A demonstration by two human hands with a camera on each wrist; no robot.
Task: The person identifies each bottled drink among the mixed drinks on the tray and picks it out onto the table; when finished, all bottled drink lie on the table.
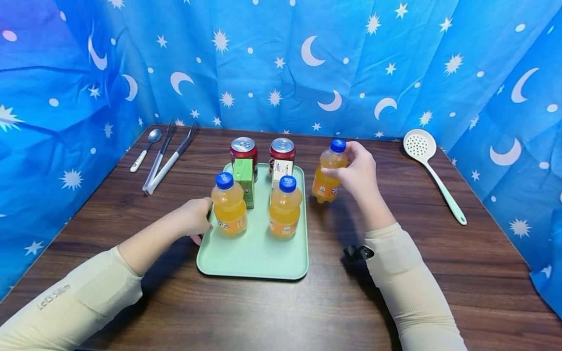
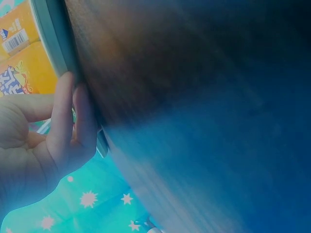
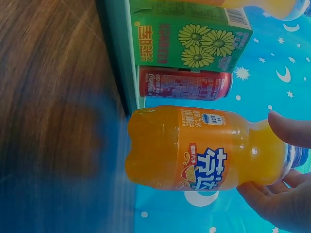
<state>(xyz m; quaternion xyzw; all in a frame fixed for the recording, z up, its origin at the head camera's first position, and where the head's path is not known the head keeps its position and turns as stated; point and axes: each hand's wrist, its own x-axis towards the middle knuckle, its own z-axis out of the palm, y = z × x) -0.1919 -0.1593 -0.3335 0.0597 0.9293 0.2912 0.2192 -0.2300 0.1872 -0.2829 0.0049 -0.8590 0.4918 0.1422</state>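
Note:
My right hand (image 1: pixel 361 170) grips an orange soda bottle (image 1: pixel 328 187) with a blue cap round its upper part. In the right wrist view this bottle (image 3: pixel 194 148) hangs above the table, just beside the tray's right wall. My left hand (image 1: pixel 193 218) holds the left rim of a light green tray (image 1: pixel 254 261), fingers against the wall's outer side (image 2: pixel 68 116). Two more orange soda bottles stand on the tray, one at left (image 1: pixel 230 214) and one at right (image 1: pixel 285 212). Behind them are a green drink carton (image 1: pixel 244 178), a second carton (image 1: pixel 281 169) and two red cans (image 1: pixel 244 150).
At the left of the wooden table (image 1: pixel 263 312) lie a spoon (image 1: pixel 142 156) and metal tongs (image 1: pixel 164 168). A white skimmer (image 1: pixel 420 145) with a pale green handle end lies at the right. Blue star-and-moon cloth (image 1: pixel 272 58) hangs round the back and sides.

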